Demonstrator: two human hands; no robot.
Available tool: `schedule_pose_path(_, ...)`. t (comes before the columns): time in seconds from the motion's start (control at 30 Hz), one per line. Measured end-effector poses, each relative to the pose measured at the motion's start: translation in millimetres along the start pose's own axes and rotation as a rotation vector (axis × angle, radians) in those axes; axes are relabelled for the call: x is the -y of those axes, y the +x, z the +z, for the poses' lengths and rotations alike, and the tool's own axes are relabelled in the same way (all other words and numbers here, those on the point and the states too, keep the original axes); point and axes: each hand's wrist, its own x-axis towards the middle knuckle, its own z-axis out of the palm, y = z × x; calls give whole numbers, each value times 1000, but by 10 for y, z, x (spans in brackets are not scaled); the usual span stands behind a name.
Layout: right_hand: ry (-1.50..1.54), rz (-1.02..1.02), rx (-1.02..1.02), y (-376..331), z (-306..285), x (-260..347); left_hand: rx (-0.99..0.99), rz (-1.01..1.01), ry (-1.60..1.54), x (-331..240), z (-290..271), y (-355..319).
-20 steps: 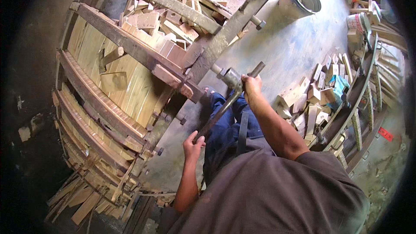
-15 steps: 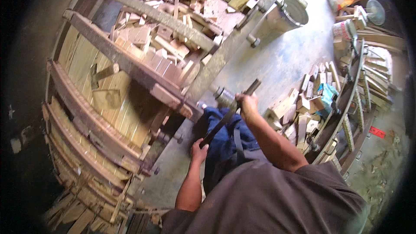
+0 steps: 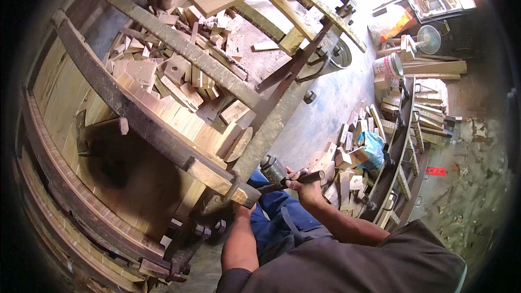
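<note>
Right hand (image 3: pixel 305 189) curled closed round the round bar of a dark metal T-handled socket wrench (image 3: pixel 277 174), near the bar's end. Wrench sits in front of the thighs, its cylindrical socket at the side of a long, grey-crusted beam (image 3: pixel 277 122). Left hand (image 3: pixel 244 210) mostly hidden behind the end of a dark curved bar (image 3: pixel 146 122); its grip, cannot tell. Right of the wrench, pale rectangular wood blocks (image 3: pixel 345 182) heaped beside a crumpled blue plastic bag (image 3: pixel 372 150).
</note>
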Motion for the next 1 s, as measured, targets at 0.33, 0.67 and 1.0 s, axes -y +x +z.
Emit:
schedule_pose_path(0.33, 160, 183, 113, 273, -122, 148, 323, -145, -160, -69, -70, 127)
schedule_pose_path(0.67, 289, 314, 55, 230, -200, 34, 259, -293, -304, 109, -472, -74)
schedule_pose_path(1.0, 210, 265, 7, 152, -80, 170, 301, -53, 47, 204, -171, 398)
